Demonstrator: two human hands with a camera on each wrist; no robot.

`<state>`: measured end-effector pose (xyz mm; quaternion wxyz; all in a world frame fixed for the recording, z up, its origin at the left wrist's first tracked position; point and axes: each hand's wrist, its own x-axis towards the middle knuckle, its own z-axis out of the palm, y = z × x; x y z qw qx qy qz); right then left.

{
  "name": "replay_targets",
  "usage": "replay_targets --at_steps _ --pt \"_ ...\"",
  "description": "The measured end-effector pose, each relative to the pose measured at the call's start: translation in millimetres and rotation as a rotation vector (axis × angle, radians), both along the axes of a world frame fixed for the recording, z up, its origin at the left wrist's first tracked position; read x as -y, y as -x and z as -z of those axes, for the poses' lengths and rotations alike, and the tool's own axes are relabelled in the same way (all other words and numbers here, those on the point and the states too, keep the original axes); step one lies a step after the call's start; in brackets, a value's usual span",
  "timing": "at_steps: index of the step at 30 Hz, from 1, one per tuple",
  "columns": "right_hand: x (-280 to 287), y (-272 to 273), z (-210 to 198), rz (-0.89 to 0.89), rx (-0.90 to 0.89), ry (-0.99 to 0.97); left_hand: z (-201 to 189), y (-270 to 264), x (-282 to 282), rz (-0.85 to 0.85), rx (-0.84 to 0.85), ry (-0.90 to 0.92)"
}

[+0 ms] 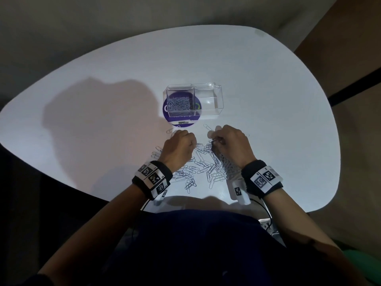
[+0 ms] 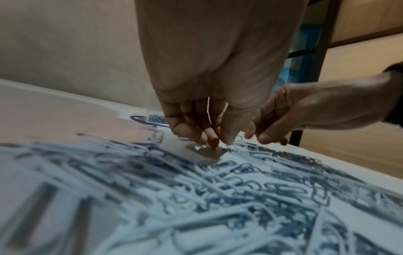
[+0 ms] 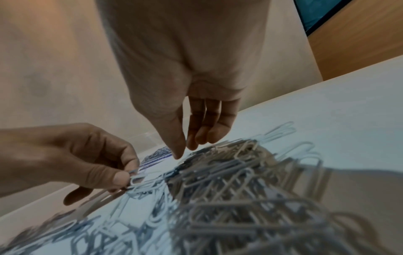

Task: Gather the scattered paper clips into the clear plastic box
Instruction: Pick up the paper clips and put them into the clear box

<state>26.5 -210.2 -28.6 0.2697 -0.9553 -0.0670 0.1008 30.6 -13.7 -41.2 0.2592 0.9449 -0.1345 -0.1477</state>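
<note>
The clear plastic box (image 1: 208, 100) stands on the white table beyond my hands, with several paper clips lying in its left compartment (image 1: 181, 104). A heap of paper clips (image 1: 203, 167) is spread between my wrists. My left hand (image 2: 220, 143) points down at the heap's far edge, and its thumb and forefinger pinch one paper clip (image 3: 136, 177). My right hand (image 3: 185, 151) hangs over the taller part of the heap (image 3: 229, 172), thumb and fingers fairly straight, their tips at the clips with nothing seen between them. In the head view both hands (image 1: 192, 144) (image 1: 213, 142) sit side by side.
A round purple sticker (image 1: 181, 121) lies under the box's left half. Single stray clips lie by the left hand (image 1: 169, 130) and ahead of the right hand (image 1: 207, 127). The table's near edge (image 1: 123, 200) runs just behind my wrists.
</note>
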Motion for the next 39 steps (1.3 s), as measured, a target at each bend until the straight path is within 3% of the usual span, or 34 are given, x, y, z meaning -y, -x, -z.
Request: replay_targets --at_steps 6,13,19,26,31,39 --pt "-2 -1 2 -0.116 -0.006 0.07 -16 -2 -14 -0.116 -0.096 0.201" --pt "2 1 6 -0.095 0.031 0.035 -26 -8 -31 -0.143 -0.13 0.23" --pt "13 -3 1 -0.068 -0.037 0.068 -27 -11 -41 -0.092 -0.084 -0.044" --pt "13 -4 2 -0.105 0.02 0.2 -25 -15 -10 -0.062 -0.077 -0.002" --pt "-3 5 -1 -0.165 -0.003 0.188 -15 -11 8 -0.113 0.004 -0.036" --pt "-13 1 2 -0.184 -0.041 0.16 -6 -3 6 0.023 0.04 -0.172"
